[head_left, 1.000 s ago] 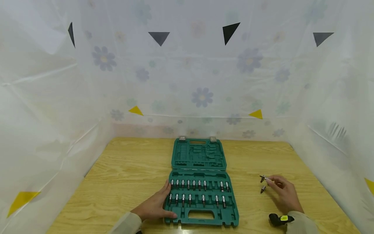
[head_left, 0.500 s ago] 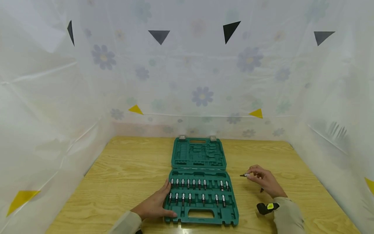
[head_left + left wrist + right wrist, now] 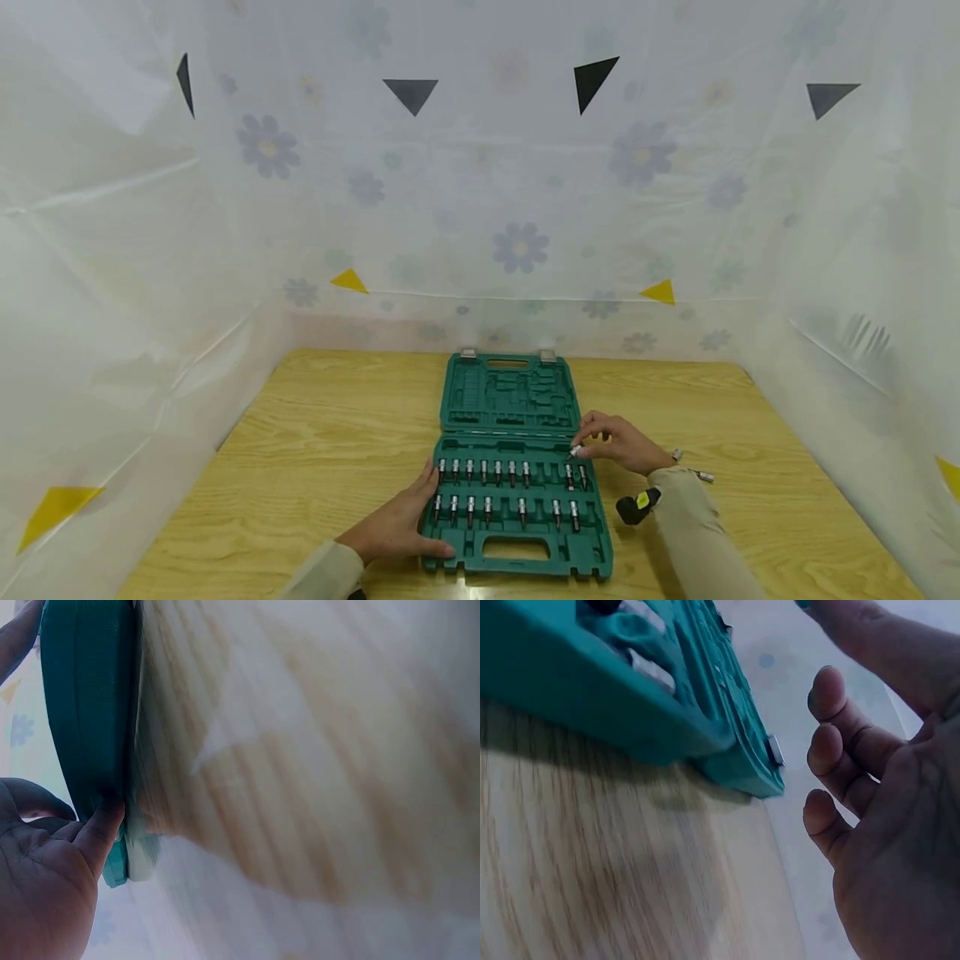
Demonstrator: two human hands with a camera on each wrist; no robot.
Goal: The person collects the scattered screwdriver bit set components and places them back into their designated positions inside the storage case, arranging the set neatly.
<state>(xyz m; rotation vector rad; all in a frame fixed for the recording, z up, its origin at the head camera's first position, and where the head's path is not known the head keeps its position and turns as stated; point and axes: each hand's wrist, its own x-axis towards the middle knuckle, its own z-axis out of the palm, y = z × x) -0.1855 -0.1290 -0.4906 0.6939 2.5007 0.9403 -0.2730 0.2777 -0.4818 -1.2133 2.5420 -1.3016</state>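
A green plastic socket case point(image 3: 525, 542) lies open on the table, with two rows of silver bit sockets point(image 3: 522, 512) in its near half. My left hand point(image 3: 401, 525) rests on the case's left edge, fingers along the side wall point(image 3: 86, 712) and thumb at the front corner. Over the right part of the upper row, my right hand point(image 3: 618, 442) pinches a bit socket point(image 3: 576, 451) between thumb and fingers, its dark tip pointing down to the left. In the right wrist view the right hand's other fingers point(image 3: 825, 750) are loosely curled, and the pinched socket is out of frame.
Two loose sockets lie on the wooden table to the right, one point(image 3: 677, 454) behind the right wrist and another point(image 3: 703, 476) by the sleeve. The case's lid point(image 3: 510, 396) lies back with moulded recesses. White patterned sheeting point(image 3: 480, 208) walls the table's back and sides.
My right hand has carried the bit socket leftward from the right side of the table to above the case's upper row. My left hand has stayed on the case edge.
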